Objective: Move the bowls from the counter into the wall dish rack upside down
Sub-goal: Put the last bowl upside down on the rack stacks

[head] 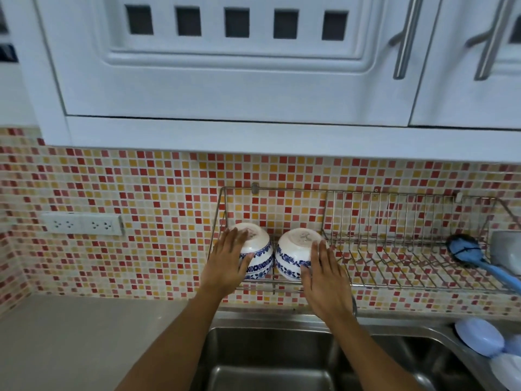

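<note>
Two white bowls with blue flower bands sit upside down, side by side, at the left end of the wire wall dish rack. My left hand lies over the left bowl with fingers spread across its side. My right hand rests against the right bowl, fingers pointing up along its right side. Both hands touch their bowls; whether they grip them or only rest on them is unclear.
A blue brush lies at the rack's right end beside a grey container. A steel sink is directly below. Grey counter stretches left; a double socket is on the tiled wall. White cabinets hang overhead.
</note>
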`<control>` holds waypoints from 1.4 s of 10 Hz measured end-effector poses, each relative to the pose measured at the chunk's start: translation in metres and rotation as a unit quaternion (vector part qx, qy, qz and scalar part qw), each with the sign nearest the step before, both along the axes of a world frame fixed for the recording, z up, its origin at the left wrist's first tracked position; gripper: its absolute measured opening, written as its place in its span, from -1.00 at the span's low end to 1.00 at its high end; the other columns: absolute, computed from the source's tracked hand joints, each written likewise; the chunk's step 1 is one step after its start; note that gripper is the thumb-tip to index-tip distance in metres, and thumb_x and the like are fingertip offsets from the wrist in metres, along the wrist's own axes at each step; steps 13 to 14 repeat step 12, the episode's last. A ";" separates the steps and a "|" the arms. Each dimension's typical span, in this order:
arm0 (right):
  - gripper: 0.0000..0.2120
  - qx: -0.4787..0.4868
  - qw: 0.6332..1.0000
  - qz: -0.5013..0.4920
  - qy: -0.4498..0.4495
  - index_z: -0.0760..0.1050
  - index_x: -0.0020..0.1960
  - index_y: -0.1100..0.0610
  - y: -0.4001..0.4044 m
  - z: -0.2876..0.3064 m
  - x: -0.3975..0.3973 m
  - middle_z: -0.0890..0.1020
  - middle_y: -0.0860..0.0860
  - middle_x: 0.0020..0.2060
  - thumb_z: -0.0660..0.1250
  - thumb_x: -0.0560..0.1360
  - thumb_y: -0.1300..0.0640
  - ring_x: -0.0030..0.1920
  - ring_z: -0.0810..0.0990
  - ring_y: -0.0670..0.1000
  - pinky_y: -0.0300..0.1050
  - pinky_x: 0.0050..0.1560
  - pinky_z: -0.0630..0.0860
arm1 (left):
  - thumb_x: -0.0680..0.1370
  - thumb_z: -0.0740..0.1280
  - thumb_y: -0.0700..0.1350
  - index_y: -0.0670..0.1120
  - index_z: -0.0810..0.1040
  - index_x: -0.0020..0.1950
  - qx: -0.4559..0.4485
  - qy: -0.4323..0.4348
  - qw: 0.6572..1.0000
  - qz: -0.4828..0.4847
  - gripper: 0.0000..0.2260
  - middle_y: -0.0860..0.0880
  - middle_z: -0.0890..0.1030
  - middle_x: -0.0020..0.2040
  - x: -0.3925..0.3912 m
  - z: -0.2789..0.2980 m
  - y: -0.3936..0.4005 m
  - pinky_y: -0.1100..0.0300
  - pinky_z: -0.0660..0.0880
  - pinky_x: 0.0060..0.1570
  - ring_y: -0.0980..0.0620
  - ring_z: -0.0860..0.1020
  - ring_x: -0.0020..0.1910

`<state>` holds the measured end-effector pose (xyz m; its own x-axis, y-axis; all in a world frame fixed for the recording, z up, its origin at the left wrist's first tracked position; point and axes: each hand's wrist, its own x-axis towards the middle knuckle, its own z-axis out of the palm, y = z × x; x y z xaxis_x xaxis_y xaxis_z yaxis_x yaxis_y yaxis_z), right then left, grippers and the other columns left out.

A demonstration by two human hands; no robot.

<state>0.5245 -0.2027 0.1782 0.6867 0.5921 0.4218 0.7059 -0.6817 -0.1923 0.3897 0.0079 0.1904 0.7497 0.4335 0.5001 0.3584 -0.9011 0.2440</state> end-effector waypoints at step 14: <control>-0.44 -0.112 0.982 0.014 0.151 -0.15 0.56 0.12 -0.045 0.023 -0.057 -0.09 0.05 0.57 -0.15 0.64 -0.08 0.55 -0.16 0.06 0.10 0.54 -0.06 | 0.61 -0.21 0.16 -0.13 -0.26 0.51 -0.065 0.148 0.987 0.010 -0.42 -0.12 -0.23 0.55 -0.082 -0.003 -0.052 0.08 -0.20 0.46 -0.04 -0.25 0.51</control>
